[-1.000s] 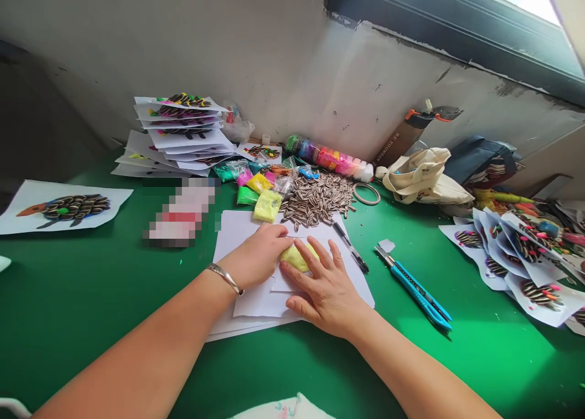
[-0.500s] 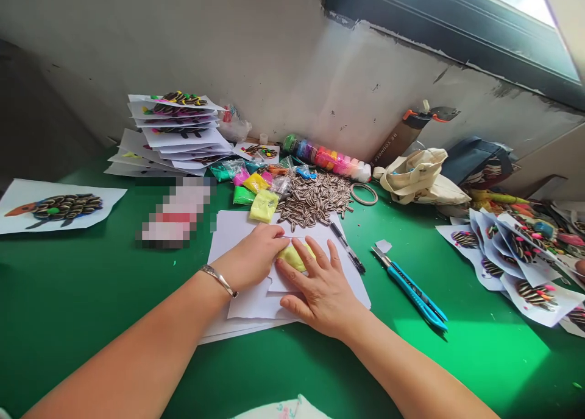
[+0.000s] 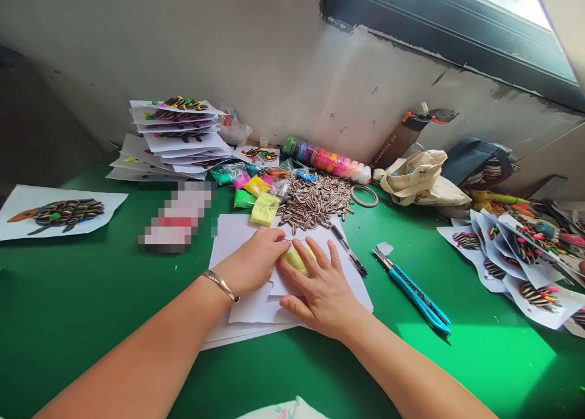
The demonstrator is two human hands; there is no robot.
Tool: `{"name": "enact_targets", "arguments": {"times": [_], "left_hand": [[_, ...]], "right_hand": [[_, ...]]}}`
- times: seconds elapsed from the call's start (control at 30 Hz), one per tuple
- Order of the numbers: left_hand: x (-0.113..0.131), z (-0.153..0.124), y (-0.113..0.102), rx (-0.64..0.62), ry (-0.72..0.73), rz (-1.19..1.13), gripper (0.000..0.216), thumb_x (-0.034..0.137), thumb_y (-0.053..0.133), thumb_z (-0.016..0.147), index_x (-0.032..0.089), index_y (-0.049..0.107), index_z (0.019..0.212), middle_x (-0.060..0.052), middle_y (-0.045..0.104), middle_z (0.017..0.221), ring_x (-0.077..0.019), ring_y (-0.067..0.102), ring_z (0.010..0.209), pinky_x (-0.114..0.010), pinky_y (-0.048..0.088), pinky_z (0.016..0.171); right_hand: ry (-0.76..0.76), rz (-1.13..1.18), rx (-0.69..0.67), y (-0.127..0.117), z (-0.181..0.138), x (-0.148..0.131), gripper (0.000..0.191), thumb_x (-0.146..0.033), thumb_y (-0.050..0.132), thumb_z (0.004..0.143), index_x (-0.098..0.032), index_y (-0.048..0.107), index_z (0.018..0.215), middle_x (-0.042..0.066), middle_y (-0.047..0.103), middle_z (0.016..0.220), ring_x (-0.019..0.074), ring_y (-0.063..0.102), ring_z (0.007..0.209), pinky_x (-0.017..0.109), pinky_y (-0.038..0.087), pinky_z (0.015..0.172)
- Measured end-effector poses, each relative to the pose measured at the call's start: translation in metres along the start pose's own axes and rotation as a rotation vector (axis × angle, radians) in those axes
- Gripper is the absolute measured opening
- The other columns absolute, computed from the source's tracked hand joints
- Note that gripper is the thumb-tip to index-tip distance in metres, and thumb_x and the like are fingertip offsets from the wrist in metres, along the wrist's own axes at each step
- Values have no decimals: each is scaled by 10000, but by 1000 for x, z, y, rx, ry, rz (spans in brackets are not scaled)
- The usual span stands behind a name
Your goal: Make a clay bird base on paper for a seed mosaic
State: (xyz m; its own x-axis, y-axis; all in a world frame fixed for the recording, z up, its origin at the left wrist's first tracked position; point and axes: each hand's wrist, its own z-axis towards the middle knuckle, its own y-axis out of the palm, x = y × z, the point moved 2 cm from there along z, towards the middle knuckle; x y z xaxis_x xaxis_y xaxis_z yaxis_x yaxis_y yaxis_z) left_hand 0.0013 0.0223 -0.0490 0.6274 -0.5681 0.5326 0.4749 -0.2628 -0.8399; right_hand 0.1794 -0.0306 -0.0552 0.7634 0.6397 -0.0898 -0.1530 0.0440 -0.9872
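Observation:
Pale yellow modelling clay [image 3: 295, 262], flattened on a small white paper piece [image 3: 284, 290], lies on a stack of white sheets [image 3: 244, 314]. Over it my right hand [image 3: 322, 294] rests palm down with fingers spread, covering part of the clay. My left hand [image 3: 256, 257], a bracelet on its wrist, is closed at the clay's left edge; its fingers are partly curled out of sight, and what they hold is unclear. A black pen [image 3: 348, 250] lies on the sheets right of my hands. Farther right is a blue utility knife [image 3: 418, 297].
Beyond the sheets are a sunflower seed pile [image 3: 315, 201], bagged clay [image 3: 264, 209] and a tape ring [image 3: 364, 195]. Seed pictures are stacked [image 3: 183, 142] at back left and spread [image 3: 539, 291] at right; one picture [image 3: 64, 212] lies left. A cloth bag [image 3: 415, 175] stands behind.
The view shifts very slightly. Both hands stay in nearly the same place on the clay and paper.

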Motion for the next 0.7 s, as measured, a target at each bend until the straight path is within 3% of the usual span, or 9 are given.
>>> {"name": "enact_targets", "arguments": {"times": [0.47, 0.7], "left_hand": [[3, 0, -1, -15, 8, 87, 186, 74, 431, 852, 161, 589, 895, -61, 524, 973, -198, 481, 905, -298, 440, 771], [4, 1, -2, -28, -6, 71, 226, 81, 430, 861, 173, 608, 966, -65, 532, 1015, -210, 488, 955, -320, 450, 830]], "right_hand": [[71, 43, -39, -1, 2, 1, 623, -643, 355, 917, -344, 354, 1463, 85, 189, 1590, 384, 173, 1432, 696, 108, 1090], [96, 32, -29, 2, 2, 3, 627, -656, 342, 913, -348, 362, 1459, 72, 219, 1584, 383, 180, 1429, 691, 95, 1093]]}}
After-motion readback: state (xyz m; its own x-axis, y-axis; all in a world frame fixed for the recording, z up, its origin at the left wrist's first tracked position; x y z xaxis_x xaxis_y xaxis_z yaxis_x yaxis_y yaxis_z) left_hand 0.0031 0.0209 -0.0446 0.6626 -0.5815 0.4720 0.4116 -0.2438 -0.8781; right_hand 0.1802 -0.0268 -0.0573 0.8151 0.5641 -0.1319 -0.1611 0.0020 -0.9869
